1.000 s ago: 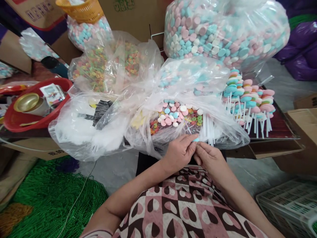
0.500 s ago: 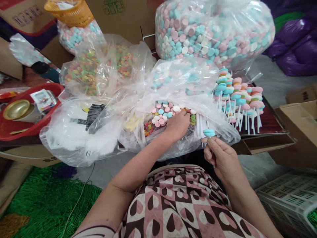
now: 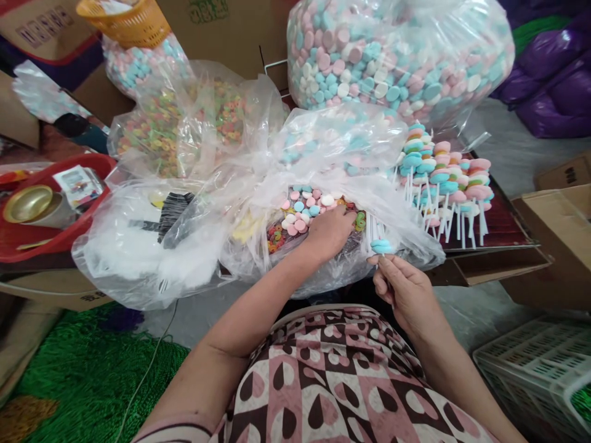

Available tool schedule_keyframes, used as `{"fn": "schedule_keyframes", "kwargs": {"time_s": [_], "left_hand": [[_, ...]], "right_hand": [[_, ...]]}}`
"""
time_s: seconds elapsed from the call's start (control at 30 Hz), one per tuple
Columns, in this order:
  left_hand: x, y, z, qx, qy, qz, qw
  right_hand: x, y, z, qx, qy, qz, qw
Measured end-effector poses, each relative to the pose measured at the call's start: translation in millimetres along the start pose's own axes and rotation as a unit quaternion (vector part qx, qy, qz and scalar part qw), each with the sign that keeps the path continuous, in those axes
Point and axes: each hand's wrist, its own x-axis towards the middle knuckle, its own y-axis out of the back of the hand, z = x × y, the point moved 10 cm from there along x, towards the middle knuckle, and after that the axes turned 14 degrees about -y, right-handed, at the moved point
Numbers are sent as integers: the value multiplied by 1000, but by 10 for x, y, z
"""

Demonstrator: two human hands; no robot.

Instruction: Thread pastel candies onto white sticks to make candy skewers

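Observation:
My right hand [image 3: 399,286] pinches a thin lollipop stick with blue marshmallow [image 3: 381,246] on its upper end, held upright in front of a bundle of white sticks [image 3: 373,227]. My left hand [image 3: 330,234] reaches into loose sweets with its fingers bent together. Its fingertips touch gummy rings [image 3: 359,221]; whatever they hold is hidden. Pink, white and blue marshmallows [image 3: 302,216] lie just left of those fingers, with more red and yellow gummy rings [image 3: 276,237] farther left. Clear plastic sheeting [image 3: 249,197] surrounds the sweets.
Finished-looking marshmallow skewers [image 3: 443,169] stand at the right of the table. Behind are a big bag of marshmallows [image 3: 397,55] and a bag of gummy rings [image 3: 166,129]. A red basin [image 3: 99,172] sits at left, a cardboard box [image 3: 563,221] and white crate [image 3: 535,363] at right.
My right hand has moved slightly left with the blue marshmallow stick. My left hand's fingers have shifted slightly among the gummy rings.

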Motion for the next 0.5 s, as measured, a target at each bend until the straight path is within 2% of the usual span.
{"fn": "schedule_keyframes", "kwargs": {"time_s": [0.1, 0.2, 0.33, 0.4, 0.43, 0.5], "left_hand": [[6, -17, -1, 0, -4, -3, 1000], [-68, -1, -3, -4, -3, 17, 1000], [-245, 102, -75, -80, 16, 98, 992], [-349, 130, -180, -194, 44, 152, 968], [-394, 115, -232, -270, 58, 174, 945], [-449, 30, -290, -430, 74, 199, 878]], "right_hand": [[0, 18, 24, -19, 0, -1, 1000], [13, 13, 96, -68, -12, -9, 998], [16, -66, 207, -172, -39, -37, 984], [0, -89, 206, -200, -40, -39, 978], [-12, -98, 196, -205, -40, -39, 977], [-41, -122, 166, -202, -39, -44, 978]]}}
